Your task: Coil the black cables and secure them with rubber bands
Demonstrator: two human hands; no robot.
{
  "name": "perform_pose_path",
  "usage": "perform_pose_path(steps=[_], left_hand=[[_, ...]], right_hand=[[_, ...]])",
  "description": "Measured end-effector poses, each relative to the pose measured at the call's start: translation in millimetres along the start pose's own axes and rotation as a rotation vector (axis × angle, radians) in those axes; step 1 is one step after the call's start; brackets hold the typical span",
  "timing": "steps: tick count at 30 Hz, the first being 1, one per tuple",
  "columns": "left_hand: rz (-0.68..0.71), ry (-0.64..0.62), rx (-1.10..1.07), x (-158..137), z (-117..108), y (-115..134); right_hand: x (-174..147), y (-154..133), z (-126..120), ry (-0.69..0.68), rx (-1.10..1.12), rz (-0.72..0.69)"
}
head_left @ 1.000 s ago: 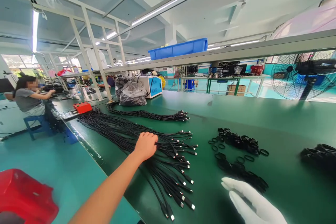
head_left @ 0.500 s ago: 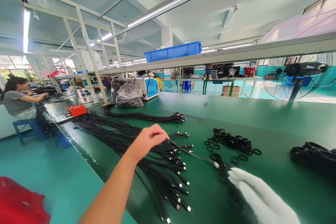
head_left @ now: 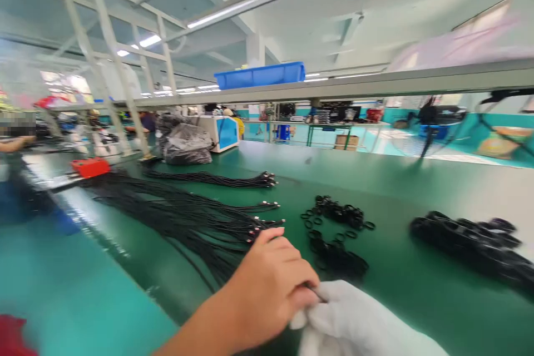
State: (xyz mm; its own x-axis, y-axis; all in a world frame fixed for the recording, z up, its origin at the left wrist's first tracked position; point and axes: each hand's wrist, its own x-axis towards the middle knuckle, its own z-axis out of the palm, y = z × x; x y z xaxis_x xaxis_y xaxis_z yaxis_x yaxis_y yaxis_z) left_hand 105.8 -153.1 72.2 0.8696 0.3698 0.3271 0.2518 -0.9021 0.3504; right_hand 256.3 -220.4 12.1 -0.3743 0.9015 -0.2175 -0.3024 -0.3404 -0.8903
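By the cables [head_left: 167, 203], left hand [head_left: 271, 283] and right hand [head_left: 354, 317] pinch a cord [head_left: 316, 292] together — a slack grip could drop it.

Left hand [head_left: 277, 283] brought down against gloved right hand [head_left: 354, 314] (earlier well apart); view swung rightward

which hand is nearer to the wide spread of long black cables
Left. The bare left hand is by the connector ends of the long black cables; the white-gloved right hand is farther right.
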Motion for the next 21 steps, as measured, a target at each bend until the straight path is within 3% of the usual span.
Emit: perform_pose_path(steps=[3,5,8,11,14,17,19,21], left_hand=[[-0.018,-0.077,-0.038,9.7,3.9,-3.9],[0.008,-0.131,-0.086,17.3,9.2,-8.8],[0.05,-0.202,-0.147,26.0,15.8,-10.2],[0.077,-0.196,-0.189,31.6,22.7,-7.6],[0.055,-0.118,-0.19,30.7,36.1,-10.7],[-0.029,-0.026,0.021,14.6,53.8,-28.5],[-0.043,0.07,0.26,-4.1,64.4,-49.0],[-0.002,0.228,0.478,-24.6,73.4,-70.5]], right_hand=[[3.8,14.8,-7.6,-0.163,0.256,0.031],[8.1,26.4,-14.3,-0.244,0.306,0.042],[13.3,41.0,-20.1,-0.241,0.239,-0.027],[13.4,47.5,-19.9,-0.192,0.21,-0.089],[6.8,39.5,-19.1,-0.224,0.236,-0.103],[-7.2,14.8,-25.3,-0.24,0.278,-0.178],[-19.2,-7.0,-35.1,-0.198,0.4,-0.368],[-30.3,-27.5,-48.1,-0.048,0.544,-0.598]])
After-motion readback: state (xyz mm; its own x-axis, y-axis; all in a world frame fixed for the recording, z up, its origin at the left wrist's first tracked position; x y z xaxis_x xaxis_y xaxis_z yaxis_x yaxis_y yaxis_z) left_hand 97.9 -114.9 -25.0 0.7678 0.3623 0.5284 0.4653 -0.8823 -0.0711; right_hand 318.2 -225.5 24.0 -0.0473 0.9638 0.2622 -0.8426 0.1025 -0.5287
